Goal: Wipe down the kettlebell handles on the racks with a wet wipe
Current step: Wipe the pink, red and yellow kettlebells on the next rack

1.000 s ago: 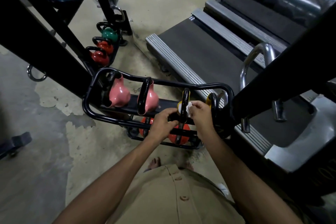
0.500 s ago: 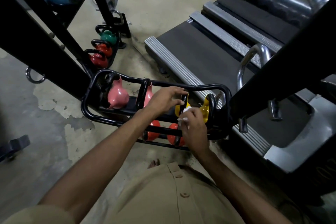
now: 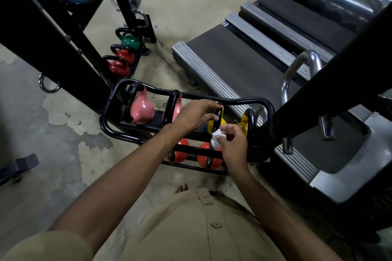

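Four upper kettlebells (image 3: pixel 141 110) are seated in a row on the top shelf of the rack (image 3: pixel 102 118). Two lower kettlebells (image 3: pixel 209 154) are seated on the shelf beneath. A treadmill (image 3: pixel 233 63) is located behind, to the right; a second rack (image 3: pixel 139 57) behind, to the left.

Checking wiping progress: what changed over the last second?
The left hand rose from by the rack's front rail to pinch the top of the yellow kettlebell handle. The right hand, gripping the wet wipe, slid lower along that handle. The other kettlebells stayed put.
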Demonstrator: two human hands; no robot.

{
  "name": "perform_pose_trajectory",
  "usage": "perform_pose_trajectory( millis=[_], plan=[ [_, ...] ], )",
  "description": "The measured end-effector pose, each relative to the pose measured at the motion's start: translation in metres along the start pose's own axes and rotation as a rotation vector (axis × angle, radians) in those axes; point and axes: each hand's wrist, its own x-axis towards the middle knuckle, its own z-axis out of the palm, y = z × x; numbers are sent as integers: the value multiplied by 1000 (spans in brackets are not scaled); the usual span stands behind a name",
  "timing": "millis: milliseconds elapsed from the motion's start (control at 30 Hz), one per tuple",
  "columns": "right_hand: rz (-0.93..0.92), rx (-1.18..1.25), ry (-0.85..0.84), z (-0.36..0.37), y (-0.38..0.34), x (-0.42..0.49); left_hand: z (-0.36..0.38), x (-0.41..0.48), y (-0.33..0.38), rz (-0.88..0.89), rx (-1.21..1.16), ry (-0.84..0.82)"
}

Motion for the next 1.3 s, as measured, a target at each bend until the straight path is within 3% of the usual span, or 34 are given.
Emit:
perform_pose_trajectory(
  millis=[100, 167, 267, 367, 467, 533, 633, 700, 767, 900, 1067, 1167, 1300],
  plan=[
    [-485, -313, -103, 4, 2, -3, 2, 1, -1, 0, -19, 3],
    [-821, -679, -198, 8, 8, 9, 3, 1, -2, 5, -15, -4],
    [-1009, -1020, -265, 10, 12, 22, 1, 1, -2, -3, 3, -9],
    [-1051, -1116, -288, 1, 19, 15, 1, 1, -1, -7, 21, 3],
    [-954, -950, -230, -5, 26, 2, 2, 2, 0, 2, 43, 0],
    [-786, -721, -136, -4, 26, -8, 1, 1, -1, 8, 51, -36],
    [-390, -336, -10, 2, 21, -10, -4, -2, -5, 53, 118, -135],
    [-135, -158, -15, 1, 17, 0, -6, -3, -7, 79, 155, -127],
    [-9, -55, -90, -3, 13, 12, -5, -4, -5, 83, 159, -106],
    [-9, -117, -254, -8, 13, 25, -3, -3, -2, 75, 160, -99],
    [17, -39, -114, -6, 28, 9, -4, -3, -3, 67, 169, -99],
    [-256, -243, -61, -5, 30, -5, -4, -2, -2, 56, 152, -105],
    [-807, -609, -67, -13, 31, -4, -5, -3, -2, 50, 147, -109]
  ],
)
